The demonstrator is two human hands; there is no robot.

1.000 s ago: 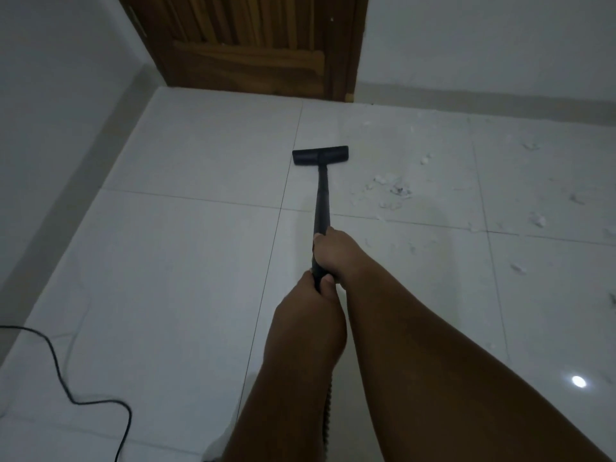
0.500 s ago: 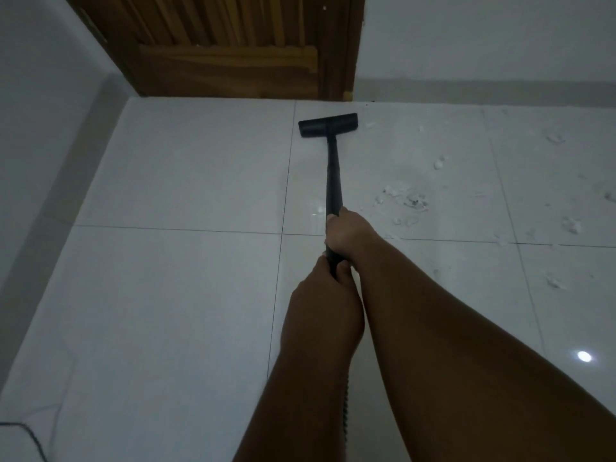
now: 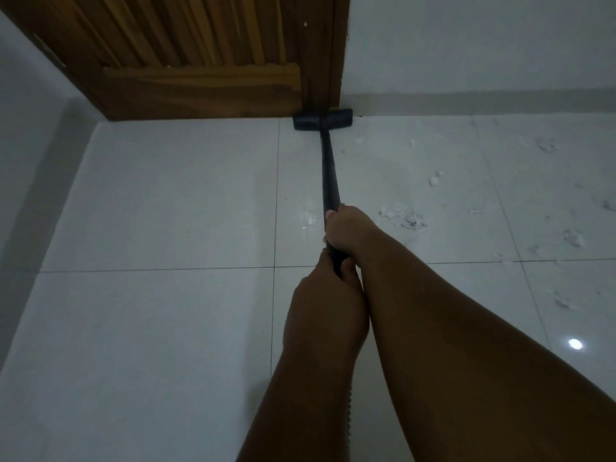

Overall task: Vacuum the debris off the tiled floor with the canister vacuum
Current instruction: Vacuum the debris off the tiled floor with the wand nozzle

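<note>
Since the prior frame the floor nozzle point(image 3: 322, 119) has travelled fwd to butt against the wooden door point(image 3: 200, 55) frame base. L→R of the door: left hand point(image 3: 328, 301) and right hand point(image 3: 350, 228) both clenched on the wand point(image 3: 330, 175); debris point(image 3: 405, 219) lies unswept to the right, w/ more scattered beyond. Risk: pushing further jams or scuffs the frame, and straight pulls back miss the litter; the wall skirting point(image 3: 483, 103) limits reach.

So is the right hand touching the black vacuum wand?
Touching. The head view shows the right hand wrapped around the black vacuum wand, just ahead of the left hand.
</note>
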